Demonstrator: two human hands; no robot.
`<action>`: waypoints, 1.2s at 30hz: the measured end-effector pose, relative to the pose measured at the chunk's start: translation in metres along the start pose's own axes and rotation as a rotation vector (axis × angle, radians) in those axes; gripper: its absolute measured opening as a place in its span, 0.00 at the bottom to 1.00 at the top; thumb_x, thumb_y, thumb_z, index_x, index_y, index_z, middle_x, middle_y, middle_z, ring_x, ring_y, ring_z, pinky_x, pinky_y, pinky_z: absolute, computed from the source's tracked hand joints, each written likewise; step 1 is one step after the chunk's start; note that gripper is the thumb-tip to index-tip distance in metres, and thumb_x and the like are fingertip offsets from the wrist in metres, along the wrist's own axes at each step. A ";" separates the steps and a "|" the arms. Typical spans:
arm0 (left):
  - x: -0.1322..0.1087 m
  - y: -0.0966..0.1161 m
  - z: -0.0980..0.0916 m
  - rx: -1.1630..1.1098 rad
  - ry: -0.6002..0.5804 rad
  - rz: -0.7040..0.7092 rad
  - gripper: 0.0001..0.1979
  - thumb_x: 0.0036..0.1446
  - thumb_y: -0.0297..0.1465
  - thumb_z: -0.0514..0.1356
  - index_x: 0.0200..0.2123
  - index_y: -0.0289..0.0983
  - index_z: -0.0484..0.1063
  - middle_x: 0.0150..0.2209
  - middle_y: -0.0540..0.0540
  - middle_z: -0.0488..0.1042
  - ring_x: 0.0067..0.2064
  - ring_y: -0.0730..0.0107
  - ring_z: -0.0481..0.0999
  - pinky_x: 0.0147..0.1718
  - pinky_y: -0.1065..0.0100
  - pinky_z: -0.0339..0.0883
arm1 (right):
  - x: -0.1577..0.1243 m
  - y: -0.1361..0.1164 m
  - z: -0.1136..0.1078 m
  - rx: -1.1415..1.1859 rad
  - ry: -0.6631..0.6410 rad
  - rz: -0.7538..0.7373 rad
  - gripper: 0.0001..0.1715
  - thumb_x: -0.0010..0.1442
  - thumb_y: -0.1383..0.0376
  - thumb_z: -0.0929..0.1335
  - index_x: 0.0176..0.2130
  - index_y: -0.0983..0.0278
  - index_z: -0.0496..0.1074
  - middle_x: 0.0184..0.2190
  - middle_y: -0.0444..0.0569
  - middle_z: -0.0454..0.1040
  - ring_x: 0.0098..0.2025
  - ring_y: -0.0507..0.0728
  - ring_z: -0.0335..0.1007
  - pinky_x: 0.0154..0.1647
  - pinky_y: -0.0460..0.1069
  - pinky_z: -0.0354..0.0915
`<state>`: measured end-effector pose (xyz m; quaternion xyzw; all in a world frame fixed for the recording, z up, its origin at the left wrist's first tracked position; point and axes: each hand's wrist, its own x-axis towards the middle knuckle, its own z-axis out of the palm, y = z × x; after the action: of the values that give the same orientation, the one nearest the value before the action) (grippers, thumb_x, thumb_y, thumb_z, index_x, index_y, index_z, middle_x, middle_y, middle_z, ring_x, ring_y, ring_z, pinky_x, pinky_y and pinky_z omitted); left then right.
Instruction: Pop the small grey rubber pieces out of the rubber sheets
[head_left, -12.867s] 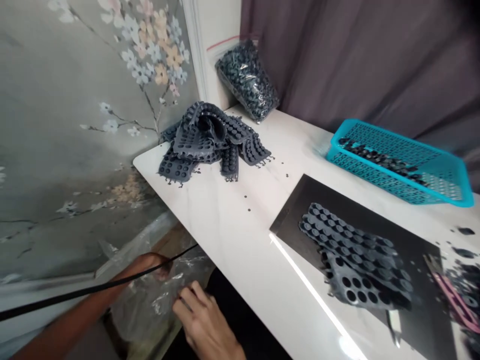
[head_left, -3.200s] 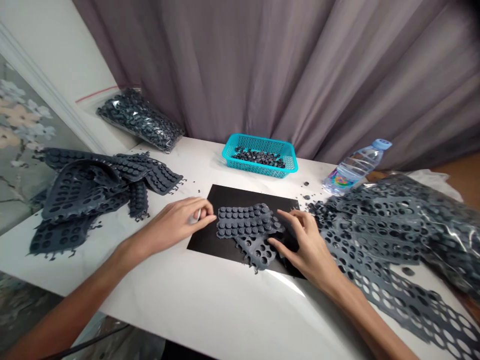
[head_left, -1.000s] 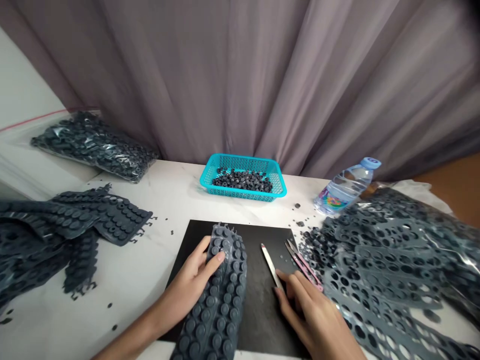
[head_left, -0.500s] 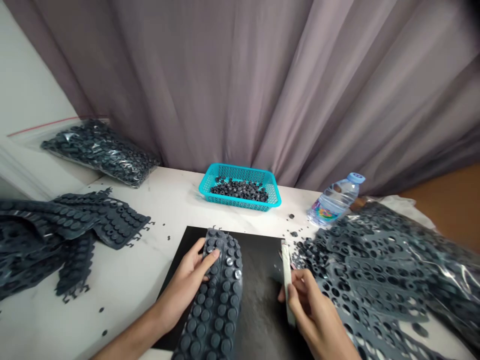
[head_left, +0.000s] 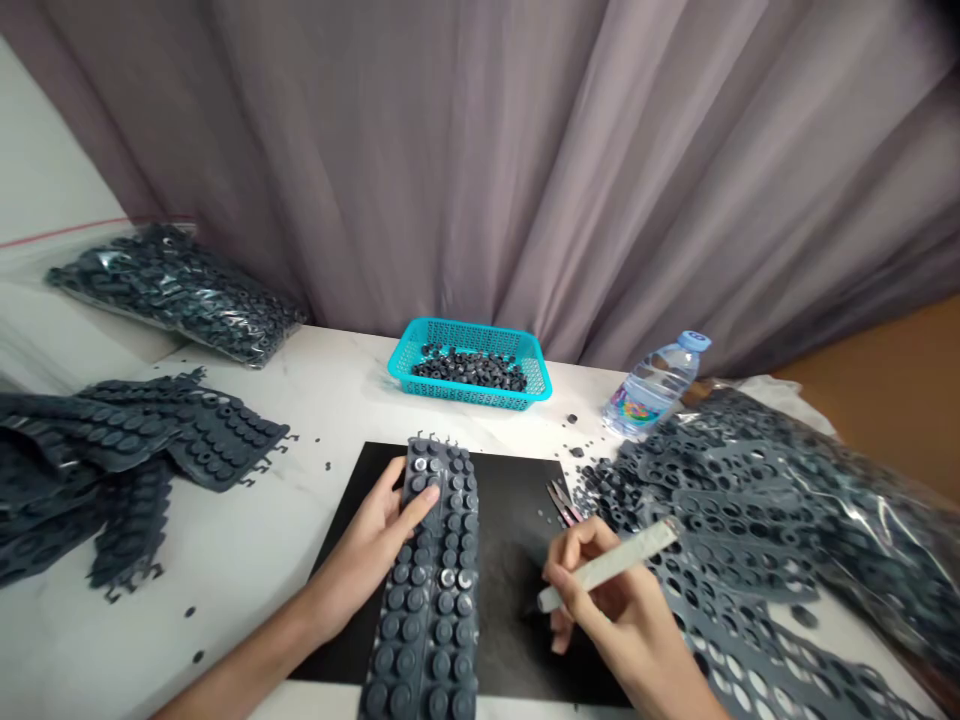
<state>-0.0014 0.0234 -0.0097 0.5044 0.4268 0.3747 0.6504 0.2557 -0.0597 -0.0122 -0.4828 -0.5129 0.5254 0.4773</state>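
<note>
My left hand is closed on the upper left edge of a dark grey moulded rubber strip, thumb on top. Rows of round raised studs cover the strip, which slopes over a black mat. My right hand grips a slim whitish stick-like tool, apart from the strip on its right. The tool's lower left end looks dark; its exact kind is unclear. Beyond my right fingers lies a pair of small pink-handled snips, partly hidden by the hand.
A blue basket of small dark pieces stands at the back, near a water bottle. Studded strips lie left beside a filled bag. Punched-out sheets and loose bits lie right.
The whitish tool has turned from nearly upright to slanting, with its lower end toward the strip. The strip has straightened and tilted slightly. The whole view has shifted a little.
</note>
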 end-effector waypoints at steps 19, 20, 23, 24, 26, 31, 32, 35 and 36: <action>0.002 -0.026 -0.008 0.426 0.011 0.217 0.31 0.62 0.43 0.65 0.64 0.47 0.56 0.62 0.41 0.71 0.63 0.52 0.72 0.65 0.50 0.65 | -0.008 -0.006 0.021 -0.526 -0.189 -0.364 0.09 0.75 0.64 0.64 0.46 0.62 0.74 0.43 0.49 0.75 0.45 0.54 0.74 0.48 0.48 0.70; 0.003 -0.027 -0.008 0.426 0.016 0.220 0.31 0.63 0.43 0.64 0.64 0.47 0.56 0.62 0.41 0.72 0.63 0.52 0.72 0.64 0.50 0.65 | -0.009 -0.001 0.023 -0.573 -0.201 -0.419 0.10 0.75 0.64 0.63 0.48 0.62 0.74 0.44 0.50 0.74 0.45 0.54 0.74 0.49 0.47 0.70; 0.010 -0.027 -0.007 0.402 0.030 0.230 0.30 0.63 0.44 0.64 0.63 0.46 0.57 0.61 0.41 0.73 0.62 0.53 0.74 0.62 0.52 0.69 | -0.011 0.010 0.028 -0.764 -0.234 -0.568 0.12 0.76 0.63 0.61 0.53 0.61 0.71 0.47 0.50 0.72 0.44 0.53 0.74 0.45 0.46 0.71; 0.012 -0.027 -0.006 0.383 0.037 0.232 0.31 0.62 0.44 0.65 0.63 0.46 0.57 0.60 0.41 0.73 0.62 0.52 0.74 0.61 0.52 0.70 | -0.012 0.011 0.029 -0.820 -0.244 -0.569 0.12 0.76 0.63 0.61 0.54 0.60 0.71 0.48 0.50 0.72 0.43 0.53 0.74 0.44 0.46 0.71; 0.017 -0.024 -0.003 0.334 0.057 0.237 0.33 0.60 0.45 0.66 0.63 0.45 0.56 0.59 0.41 0.75 0.61 0.52 0.75 0.60 0.52 0.72 | -0.013 0.009 0.031 -0.876 -0.267 -0.514 0.12 0.76 0.64 0.61 0.55 0.59 0.69 0.50 0.50 0.71 0.43 0.53 0.74 0.45 0.46 0.71; 0.038 -0.019 0.005 0.284 0.080 0.279 0.37 0.58 0.47 0.67 0.63 0.43 0.55 0.56 0.38 0.77 0.59 0.49 0.77 0.56 0.52 0.74 | -0.012 0.001 0.032 -0.821 -0.180 -0.506 0.11 0.76 0.66 0.60 0.53 0.61 0.67 0.49 0.50 0.71 0.45 0.54 0.75 0.48 0.47 0.72; 0.043 -0.020 0.005 0.294 0.079 0.294 0.37 0.58 0.47 0.67 0.63 0.42 0.55 0.56 0.37 0.76 0.59 0.49 0.77 0.56 0.51 0.74 | -0.011 0.001 0.031 -0.808 -0.160 -0.504 0.11 0.76 0.65 0.60 0.53 0.61 0.67 0.48 0.50 0.71 0.45 0.54 0.75 0.49 0.48 0.73; 0.054 -0.026 0.003 0.408 0.102 0.370 0.37 0.62 0.47 0.63 0.67 0.42 0.51 0.59 0.36 0.73 0.60 0.50 0.75 0.60 0.48 0.70 | -0.008 0.002 0.029 -0.760 -0.105 -0.486 0.09 0.76 0.64 0.60 0.52 0.61 0.67 0.48 0.50 0.71 0.44 0.54 0.75 0.48 0.48 0.73; 0.054 -0.027 0.002 0.493 0.139 0.409 0.37 0.63 0.46 0.62 0.68 0.42 0.51 0.61 0.36 0.70 0.62 0.50 0.73 0.62 0.47 0.67 | -0.007 0.003 0.028 -0.746 -0.086 -0.477 0.09 0.75 0.63 0.61 0.52 0.61 0.67 0.47 0.49 0.71 0.43 0.54 0.75 0.47 0.48 0.74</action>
<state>0.0207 0.0667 -0.0456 0.6952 0.4379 0.4165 0.3891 0.2284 -0.0694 -0.0151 -0.4677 -0.7839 0.1991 0.3565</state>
